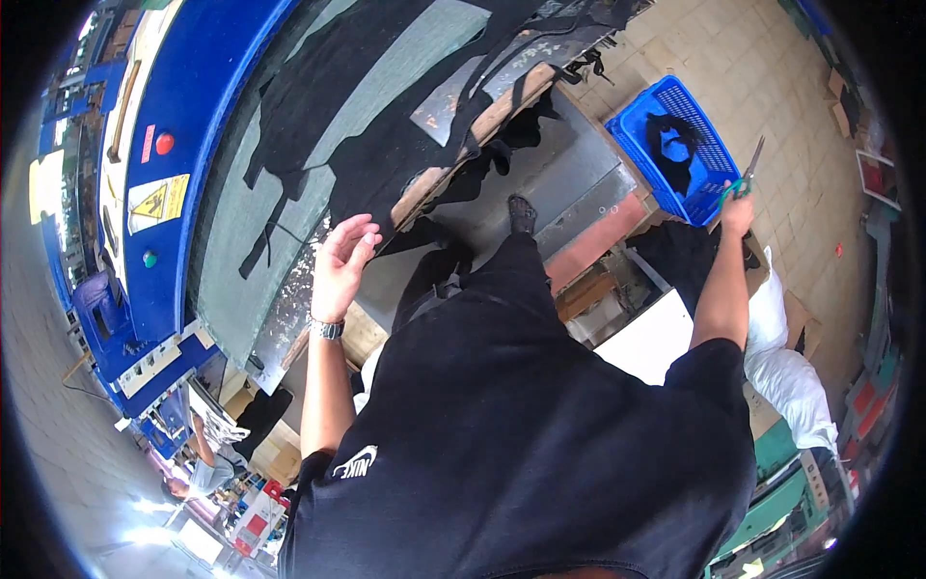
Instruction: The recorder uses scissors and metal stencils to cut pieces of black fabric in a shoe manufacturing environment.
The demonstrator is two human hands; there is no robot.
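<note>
Grn-hndl scissors, blue bskt, blk fabric.

Cloth pieces on table at left, basket at right, seemingly scraps inside, scissors nearby

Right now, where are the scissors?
In the head view, the green-handled scissors are at right, held in the right hand, appearing beside the blue basket.

Downward-facing fisheye view from head
</note>
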